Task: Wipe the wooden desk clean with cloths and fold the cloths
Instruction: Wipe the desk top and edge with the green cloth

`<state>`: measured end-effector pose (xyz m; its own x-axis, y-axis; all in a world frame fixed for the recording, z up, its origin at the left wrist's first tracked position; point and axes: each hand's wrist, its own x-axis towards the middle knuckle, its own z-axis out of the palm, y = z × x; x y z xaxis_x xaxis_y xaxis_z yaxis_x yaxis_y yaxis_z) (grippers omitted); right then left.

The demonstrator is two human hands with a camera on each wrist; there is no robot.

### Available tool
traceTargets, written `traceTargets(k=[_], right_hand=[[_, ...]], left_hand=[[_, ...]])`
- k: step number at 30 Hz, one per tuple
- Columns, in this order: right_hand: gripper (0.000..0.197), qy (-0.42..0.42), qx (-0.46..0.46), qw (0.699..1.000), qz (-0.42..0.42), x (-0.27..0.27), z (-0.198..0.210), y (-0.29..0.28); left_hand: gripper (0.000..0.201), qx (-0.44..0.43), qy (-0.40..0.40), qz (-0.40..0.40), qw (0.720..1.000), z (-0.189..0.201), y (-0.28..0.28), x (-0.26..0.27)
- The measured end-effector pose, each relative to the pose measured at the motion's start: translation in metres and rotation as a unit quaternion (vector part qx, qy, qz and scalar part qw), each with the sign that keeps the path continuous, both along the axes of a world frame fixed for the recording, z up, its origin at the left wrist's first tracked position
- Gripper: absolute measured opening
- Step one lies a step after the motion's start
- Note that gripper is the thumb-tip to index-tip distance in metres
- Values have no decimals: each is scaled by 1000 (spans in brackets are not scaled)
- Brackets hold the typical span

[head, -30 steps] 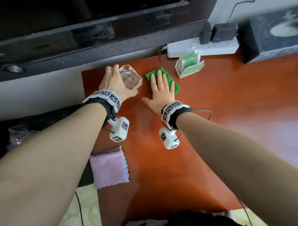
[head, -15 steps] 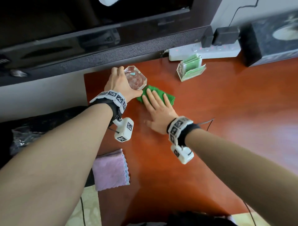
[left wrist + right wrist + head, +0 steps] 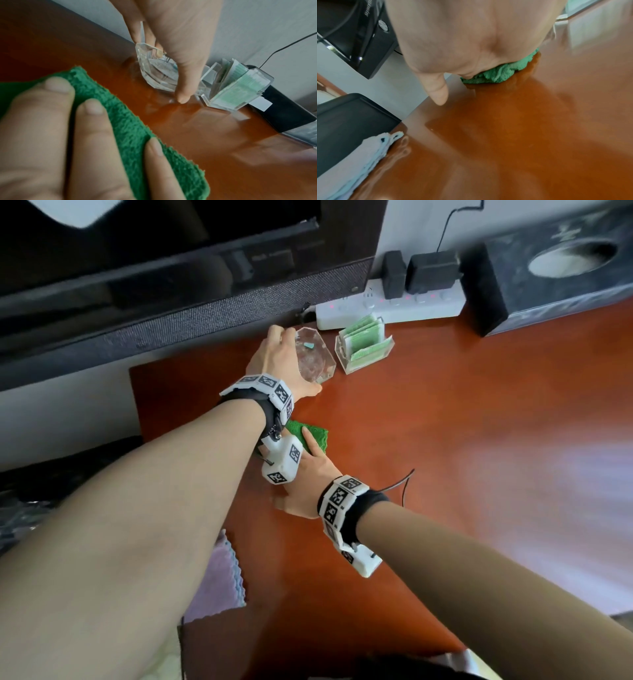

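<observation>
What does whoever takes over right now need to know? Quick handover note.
Left hand: grips the glass ashtray near the desk's back edge.
Right hand: flat fingers press the green cloth on the desk, below the left wrist.
Purple cloth: folded at the desk's left front edge, untouched.
Done: wiping is under way.
Left: finish wiping, fold the green cloth.

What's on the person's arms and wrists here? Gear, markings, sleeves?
Both forearms are bare, no sleeves. Each wrist carries a black strap topped by a band of white tiles printed with black square fiducial markers, left hand and right hand alike. A white boxy camera module with the same markers hangs under each wrist. A thin dark cable loops from the right strap.
</observation>
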<state>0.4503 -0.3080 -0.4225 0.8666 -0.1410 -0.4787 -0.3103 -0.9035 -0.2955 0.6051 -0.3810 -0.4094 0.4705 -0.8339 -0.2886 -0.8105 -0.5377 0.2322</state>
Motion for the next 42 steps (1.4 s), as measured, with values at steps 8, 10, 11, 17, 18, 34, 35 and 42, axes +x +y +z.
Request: traceTargets(k=[8,10,11,17,18,34,35,42], right_hand=[[80,7,12,1000,-8,0,-3,-3],[82,1,10,1000,-17,6,-4,-6],[83,-3,6,1000,-18,12,-4,-7],[91,-9,-1,999,-33,78,-2,2],[91,-9,6,999,-35,86,-1,5],[93,-15,-71,990,-124,-31,-10,-43],[98,-4,-71,989,-127,-27,-9,-41],[113,67,-85,984,-139,-9,0,-34]], left_hand=[[108,-9,29,8,1000,1,31,3],[88,-22,36,52,998,0,60,12],[79,-28,29,75,996,0,78,18],[62,-6,-28,153,988,-4,193,48],[62,3,-31,159,987,-4,205,50],[70,39,-10,15,999,-33,144,-16],[69,42,-13,10,999,-32,140,-10],[67,49,-50,-52,996,-31,99,31]])
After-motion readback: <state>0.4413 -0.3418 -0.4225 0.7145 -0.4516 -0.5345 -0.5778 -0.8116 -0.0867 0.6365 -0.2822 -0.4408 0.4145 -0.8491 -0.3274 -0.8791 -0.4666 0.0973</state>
